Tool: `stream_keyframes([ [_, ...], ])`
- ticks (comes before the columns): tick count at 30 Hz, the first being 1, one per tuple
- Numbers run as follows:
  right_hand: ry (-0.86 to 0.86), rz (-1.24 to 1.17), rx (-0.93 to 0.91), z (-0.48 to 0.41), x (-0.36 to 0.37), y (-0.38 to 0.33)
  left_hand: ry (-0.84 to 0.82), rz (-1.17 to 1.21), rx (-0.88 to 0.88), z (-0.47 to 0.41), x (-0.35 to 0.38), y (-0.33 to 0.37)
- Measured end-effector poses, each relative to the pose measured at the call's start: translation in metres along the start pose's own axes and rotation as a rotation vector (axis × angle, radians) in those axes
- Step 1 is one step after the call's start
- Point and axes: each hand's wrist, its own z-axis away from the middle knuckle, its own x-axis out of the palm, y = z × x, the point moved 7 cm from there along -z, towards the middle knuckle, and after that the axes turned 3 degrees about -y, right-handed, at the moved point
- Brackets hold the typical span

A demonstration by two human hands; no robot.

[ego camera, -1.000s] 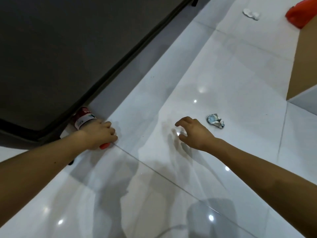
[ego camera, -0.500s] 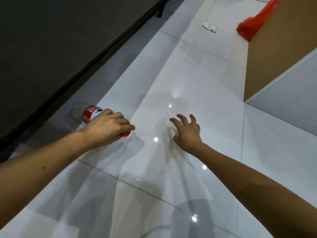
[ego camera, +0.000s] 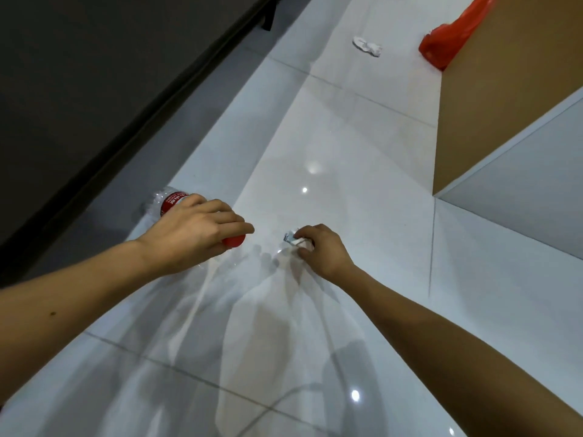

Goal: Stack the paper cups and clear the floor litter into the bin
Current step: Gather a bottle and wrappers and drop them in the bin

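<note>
- Change, right side: half a second ago your right grip (ego camera: 318,247) was spread open and held nothing. Now its fingers are curled in on the crumpled silver-blue scrap (ego camera: 291,238), which pokes out just ahead of the knuckles, low over the floor (ego camera: 347,137).
- Change, left side: a second ago the plastic bottle (ego camera: 172,201) lay tucked at the edge of the dark surface (ego camera: 79,74). Now it sits clear of that edge, held in your left grip (ego camera: 195,228).
- Meaning (judgement): you have two litter items in hand at once, both ready to go to the bin. No bin can be identified in view, and no paper cups either.
- Left grip: narrow, wrapped over the bottle's neck end. The red cap (ego camera: 234,241) shows just under your fingertips, and the labelled body sticks out beyond the grip, on the side away from your right grip.
- Right grip: closed to a pinch on the scrap. Cannot tell whether the scrap is off the tile yet.
- Remaining litter: white crumpled paper (ego camera: 367,47) lies far ahead of your right grip, near a red bag (ego camera: 448,39) beside the brown cabinet (ego camera: 492,99).
</note>
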Motion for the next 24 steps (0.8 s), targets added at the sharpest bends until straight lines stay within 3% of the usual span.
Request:
stream_keyframes([
  [6,0.105,-0.193,-0.043,0.069,-0.119,-0.085,0.03,0.276,-0.123,-0.023,-0.128,0.008],
  [11,0.056,-0.223,-0.025,0.177,-0.242,-0.18,0.067,0.587,-0.336,-0.007,-0.326,0.031],
  [18,-0.072,-0.238,-0.27,0.344,-0.396,-0.374,0.171,0.551,-0.562,0.067,-0.626,0.077],
  [24,-0.133,-0.206,-0.59,0.454,-0.458,-0.507,0.274,0.471,-0.735,0.133,-0.774,0.136],
])
